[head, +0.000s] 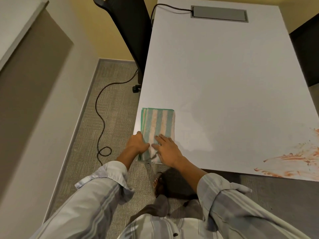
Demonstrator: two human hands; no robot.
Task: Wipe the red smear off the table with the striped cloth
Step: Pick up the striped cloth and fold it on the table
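Note:
A folded cloth point(158, 125) with green and pale stripes lies at the near left corner of the white table point(224, 75). My left hand point(137, 144) curls around the cloth's near left edge, fingers closed on it. My right hand point(168, 150) rests flat on the cloth's near end with fingers spread. The red smear point(293, 161) streaks the table at its near right edge, far to the right of both hands and the cloth.
A black office chair point(131, 31) stands at the table's left side. A black cable point(101, 118) snakes over the carpet below it. A grey cable box point(219, 13) sits in the table's far end. Another dark chair point(307, 54) is at the right edge.

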